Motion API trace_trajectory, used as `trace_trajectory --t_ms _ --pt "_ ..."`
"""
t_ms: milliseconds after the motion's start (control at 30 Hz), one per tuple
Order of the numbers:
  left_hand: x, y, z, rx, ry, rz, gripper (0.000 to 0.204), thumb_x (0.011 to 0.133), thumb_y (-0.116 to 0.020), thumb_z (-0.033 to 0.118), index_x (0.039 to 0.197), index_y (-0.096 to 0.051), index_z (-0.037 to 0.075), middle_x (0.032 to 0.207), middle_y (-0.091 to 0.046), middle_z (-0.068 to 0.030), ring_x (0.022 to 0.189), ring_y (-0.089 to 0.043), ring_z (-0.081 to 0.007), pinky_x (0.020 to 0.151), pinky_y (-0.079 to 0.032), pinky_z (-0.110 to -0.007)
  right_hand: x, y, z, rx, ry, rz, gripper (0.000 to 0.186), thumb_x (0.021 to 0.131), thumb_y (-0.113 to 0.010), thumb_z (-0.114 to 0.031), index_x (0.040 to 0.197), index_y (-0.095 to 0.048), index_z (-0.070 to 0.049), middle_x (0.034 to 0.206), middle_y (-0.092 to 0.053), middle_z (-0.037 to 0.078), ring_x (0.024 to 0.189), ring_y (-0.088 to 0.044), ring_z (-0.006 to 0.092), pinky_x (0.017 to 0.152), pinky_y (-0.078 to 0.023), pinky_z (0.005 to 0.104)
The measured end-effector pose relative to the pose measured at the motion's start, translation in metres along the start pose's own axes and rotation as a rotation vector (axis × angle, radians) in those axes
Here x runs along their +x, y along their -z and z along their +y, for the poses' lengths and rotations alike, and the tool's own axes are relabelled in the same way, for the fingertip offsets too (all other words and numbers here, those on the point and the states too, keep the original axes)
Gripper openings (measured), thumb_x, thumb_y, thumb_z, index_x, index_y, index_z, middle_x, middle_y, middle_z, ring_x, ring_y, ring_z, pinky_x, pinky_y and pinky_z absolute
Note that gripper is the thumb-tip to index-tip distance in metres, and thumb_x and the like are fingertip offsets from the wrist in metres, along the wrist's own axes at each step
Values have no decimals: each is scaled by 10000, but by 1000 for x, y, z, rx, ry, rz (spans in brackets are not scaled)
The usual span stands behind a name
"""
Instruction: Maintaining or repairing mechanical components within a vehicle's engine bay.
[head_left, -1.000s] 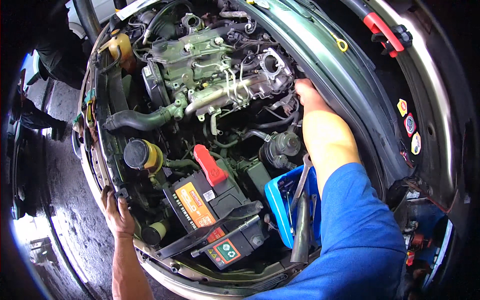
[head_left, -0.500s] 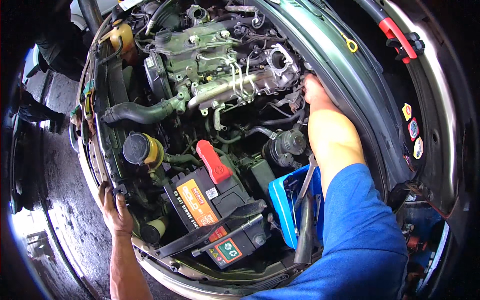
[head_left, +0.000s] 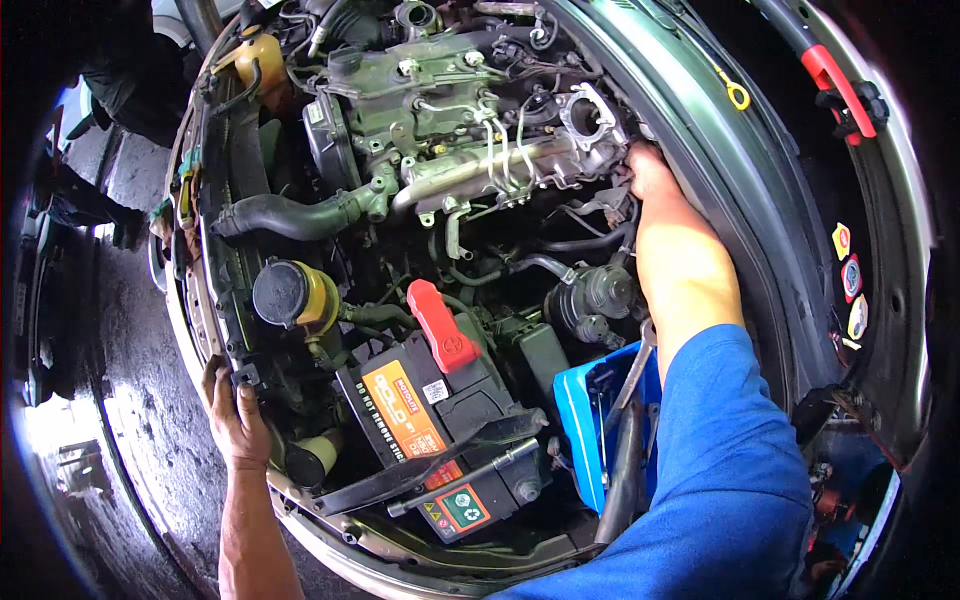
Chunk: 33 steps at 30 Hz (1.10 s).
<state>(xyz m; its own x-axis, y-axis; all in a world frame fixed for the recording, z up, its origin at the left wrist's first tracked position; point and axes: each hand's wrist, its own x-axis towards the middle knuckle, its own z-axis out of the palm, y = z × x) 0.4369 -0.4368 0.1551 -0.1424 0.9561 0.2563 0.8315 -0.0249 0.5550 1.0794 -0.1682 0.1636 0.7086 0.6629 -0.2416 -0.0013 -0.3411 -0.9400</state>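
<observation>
My right hand (head_left: pixel 650 172) reaches down between the back of the engine (head_left: pixel 455 120) and the rear edge of the bay. Its fingers are hidden among hoses and brackets, beside the round open metal port at the engine's end. My left hand (head_left: pixel 238 415) rests on the car's front rail (head_left: pixel 205 325), with the thumb apart from the fingers and no tool in it. Below my right forearm lies a blue tray (head_left: pixel 577 420) holding wrenches (head_left: pixel 634 378) and a dark pipe (head_left: pixel 624 480).
A battery (head_left: pixel 425 420) with a red terminal cover (head_left: pixel 440 325) and a bracket across it sits in the near middle. A yellow reservoir with a black cap (head_left: pixel 292 295) stands left of it. The raised hood (head_left: pixel 895 220) is at the right. Another person's dark-clothed legs (head_left: pixel 140 90) show far left.
The view has shifted, so the engine bay sits slightly further right in the picture. My right hand stays behind the engine and my left hand stays on the front rail.
</observation>
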Motion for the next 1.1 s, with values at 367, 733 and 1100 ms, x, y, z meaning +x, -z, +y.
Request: trace_trajectory --t_ms 367,733,1100 --pt "-1 -1 -3 18 -12 12 700 948 -416 581 1188 -570 -58 1329 -483 -260 1253 -455 -414 1066 -341 -458 18 -2 -1 49 -38 6 222 948 -454 -248 1014 -610 -104 822 -568 69 645 -508 173 528 -400 322" --pt "0 -2 -3 26 2 -12 741 943 -379 620 1220 -568 -41 1358 -472 -243 1267 -452 -394 1069 -337 -450 -4 0 -9 175 -84 -15 147 952 -524 -251 1009 -604 -141 887 -575 39 666 -474 148 554 -350 294" --pt "-1 -1 -2 -2 44 -16 758 928 -391 648 1209 -569 -33 1351 -476 -243 1262 -454 -402 1072 -333 -459 12 -2 -2 71 -32 17 169 967 -436 -180 918 -591 -136 734 -526 24 537 -401 117 447 -286 260"
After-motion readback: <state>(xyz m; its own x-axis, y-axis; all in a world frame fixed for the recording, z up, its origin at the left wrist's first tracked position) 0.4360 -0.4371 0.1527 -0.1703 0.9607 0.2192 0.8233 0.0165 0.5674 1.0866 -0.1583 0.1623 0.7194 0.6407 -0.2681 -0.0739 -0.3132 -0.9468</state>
